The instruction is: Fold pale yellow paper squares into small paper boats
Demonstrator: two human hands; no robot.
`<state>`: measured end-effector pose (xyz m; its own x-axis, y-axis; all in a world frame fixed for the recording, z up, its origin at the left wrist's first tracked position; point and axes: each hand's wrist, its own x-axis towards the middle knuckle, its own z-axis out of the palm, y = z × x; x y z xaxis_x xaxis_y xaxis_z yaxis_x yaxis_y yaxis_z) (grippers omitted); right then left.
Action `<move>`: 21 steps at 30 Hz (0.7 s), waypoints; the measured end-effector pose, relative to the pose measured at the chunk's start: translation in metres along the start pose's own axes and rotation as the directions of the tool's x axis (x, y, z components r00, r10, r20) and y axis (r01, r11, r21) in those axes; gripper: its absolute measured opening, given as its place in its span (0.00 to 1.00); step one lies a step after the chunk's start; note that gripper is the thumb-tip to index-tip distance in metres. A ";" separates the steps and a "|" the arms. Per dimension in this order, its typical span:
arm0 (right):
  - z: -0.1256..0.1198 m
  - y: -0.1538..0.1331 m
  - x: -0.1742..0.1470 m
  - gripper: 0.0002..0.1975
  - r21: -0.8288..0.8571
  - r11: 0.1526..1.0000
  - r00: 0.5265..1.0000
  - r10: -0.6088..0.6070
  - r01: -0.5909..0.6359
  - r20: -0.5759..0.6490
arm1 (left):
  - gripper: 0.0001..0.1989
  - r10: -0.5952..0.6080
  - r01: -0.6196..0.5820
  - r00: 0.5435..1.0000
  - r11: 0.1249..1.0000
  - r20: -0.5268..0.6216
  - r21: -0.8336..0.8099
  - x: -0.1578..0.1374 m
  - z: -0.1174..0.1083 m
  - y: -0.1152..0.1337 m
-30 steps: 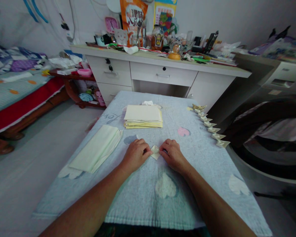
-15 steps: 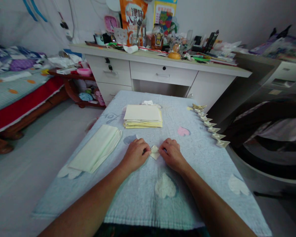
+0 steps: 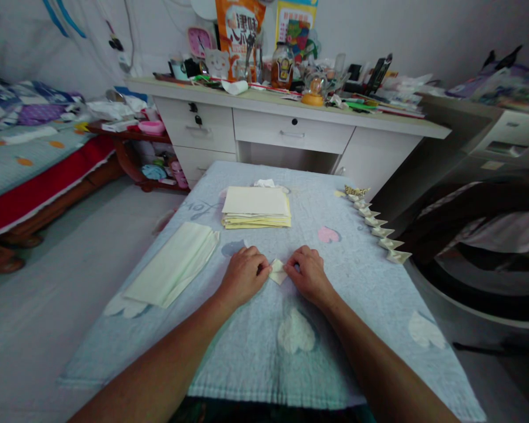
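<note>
A small folded piece of cream paper, roughly diamond-shaped, lies between my hands near the middle of the cloth-covered table. My left hand pinches its left corner between thumb and fingers. At its right corner, my right hand grips it with curled fingers. Just beyond them sits a stack of cream and yellow paper. To the left lie larger folded sheets of pale paper. Several small folded paper boats stand in a slanting row along the table's right side.
A pale blue cloth with heart prints covers the table. Behind it stands a white desk crowded with jars, bags and small items. A front-loading washing machine is close on the right; a bed is at the left.
Both hands hold the folded paper in almost the same place. The view has shifted very slightly; nothing else has visibly moved.
</note>
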<state>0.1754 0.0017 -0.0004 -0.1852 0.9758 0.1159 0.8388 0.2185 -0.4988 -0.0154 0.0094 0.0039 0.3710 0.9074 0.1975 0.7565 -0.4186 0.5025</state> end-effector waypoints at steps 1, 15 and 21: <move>0.000 0.000 0.000 0.06 0.003 1.000 1.000 0.001 -0.001 -0.002 | 0.07 -0.005 0.005 1.000 1.000 -0.001 0.006 0.000 0.000 0.000; -0.003 -0.002 0.000 0.05 0.011 0.999 0.998 0.041 -0.041 0.040 | 0.06 -0.024 0.023 0.999 1.000 0.028 0.019 -0.001 -0.001 0.001; -0.003 -0.004 -0.001 0.06 -0.049 0.998 0.998 0.032 -0.029 0.058 | 0.06 -0.029 0.028 0.999 0.999 0.029 0.037 0.000 -0.001 0.002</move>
<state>0.1741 0.0001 0.0043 -0.1875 0.9810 0.0500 0.8680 0.1893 -0.4592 -0.0144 0.0088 0.0060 0.3647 0.9176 0.1582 0.7860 -0.3944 0.4760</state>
